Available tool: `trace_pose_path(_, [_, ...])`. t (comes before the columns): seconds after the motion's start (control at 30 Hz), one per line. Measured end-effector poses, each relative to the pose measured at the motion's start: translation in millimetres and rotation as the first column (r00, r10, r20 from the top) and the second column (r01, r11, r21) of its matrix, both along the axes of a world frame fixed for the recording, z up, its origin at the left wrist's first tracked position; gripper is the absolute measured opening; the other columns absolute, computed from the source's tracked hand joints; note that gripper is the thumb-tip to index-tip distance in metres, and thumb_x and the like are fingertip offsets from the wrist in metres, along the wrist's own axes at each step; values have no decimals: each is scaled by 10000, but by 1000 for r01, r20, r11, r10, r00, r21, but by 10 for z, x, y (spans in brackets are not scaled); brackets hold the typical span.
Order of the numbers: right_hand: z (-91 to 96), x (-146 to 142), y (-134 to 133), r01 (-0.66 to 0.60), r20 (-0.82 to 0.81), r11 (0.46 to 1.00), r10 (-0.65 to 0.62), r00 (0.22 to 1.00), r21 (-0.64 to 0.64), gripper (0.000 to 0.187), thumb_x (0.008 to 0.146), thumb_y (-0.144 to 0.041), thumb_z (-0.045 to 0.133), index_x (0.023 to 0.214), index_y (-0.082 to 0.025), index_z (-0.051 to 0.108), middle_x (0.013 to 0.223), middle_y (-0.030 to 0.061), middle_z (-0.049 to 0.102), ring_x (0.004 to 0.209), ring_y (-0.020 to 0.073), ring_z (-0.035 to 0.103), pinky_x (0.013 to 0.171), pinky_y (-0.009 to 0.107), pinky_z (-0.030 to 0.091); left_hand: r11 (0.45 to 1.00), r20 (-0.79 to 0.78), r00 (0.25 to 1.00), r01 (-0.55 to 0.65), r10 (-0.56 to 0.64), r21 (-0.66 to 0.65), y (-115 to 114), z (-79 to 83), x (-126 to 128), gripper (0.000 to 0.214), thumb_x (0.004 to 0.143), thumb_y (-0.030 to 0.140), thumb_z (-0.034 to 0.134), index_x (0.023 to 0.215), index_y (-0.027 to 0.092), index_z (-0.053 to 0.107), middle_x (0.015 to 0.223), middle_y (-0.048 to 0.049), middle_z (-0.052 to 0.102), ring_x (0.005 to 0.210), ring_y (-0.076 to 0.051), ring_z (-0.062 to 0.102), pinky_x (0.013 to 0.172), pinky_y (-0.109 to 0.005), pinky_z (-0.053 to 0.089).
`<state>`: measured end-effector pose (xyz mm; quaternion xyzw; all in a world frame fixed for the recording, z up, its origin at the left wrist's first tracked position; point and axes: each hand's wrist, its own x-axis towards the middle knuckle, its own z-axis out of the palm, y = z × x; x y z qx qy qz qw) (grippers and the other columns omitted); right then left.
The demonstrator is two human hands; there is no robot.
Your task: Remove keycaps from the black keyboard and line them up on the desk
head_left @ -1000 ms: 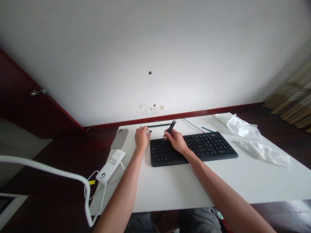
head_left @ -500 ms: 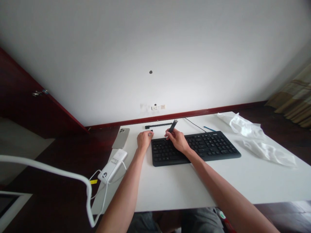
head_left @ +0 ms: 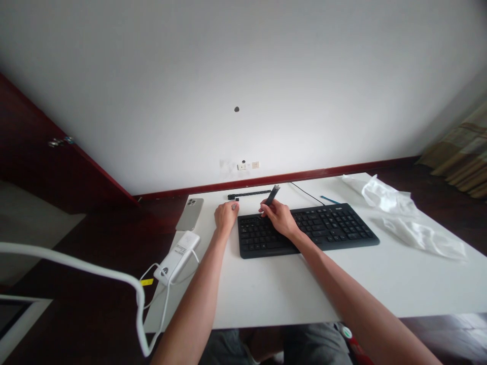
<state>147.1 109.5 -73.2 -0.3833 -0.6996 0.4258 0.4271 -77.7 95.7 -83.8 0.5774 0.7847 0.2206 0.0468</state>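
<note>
The right hand's [head_left: 280,217] fingers are closed around a dark upright tool [head_left: 273,194] over the far left part of the black keyboard [head_left: 319,226] on the white surface [head_left: 262,294]. The left hand's [head_left: 225,217] fingers bunch near a small black piece [head_left: 237,199]; their grip cannot be told.

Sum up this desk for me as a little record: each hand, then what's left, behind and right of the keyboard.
Left hand: by a small black piece; grip unclear
Right hand: holds a dark tool, tilted, at the keyboard
Left: phone, white device
Behind: black strip, blue stick
Right: crumpled plastic
</note>
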Motion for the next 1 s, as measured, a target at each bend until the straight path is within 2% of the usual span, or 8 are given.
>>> trace_pose_path(1.0, [3,-5,-3,0,10,1000,0,1000,6,310,982,-507,577,1039,-208,630,896,74,781,743,221,749,711,320,575,999,4,1000,-11,12,-48,9,56,20,334,990,356,562,1267,348,748,1119,-59,798,1064,-256,707,924,-340,482])
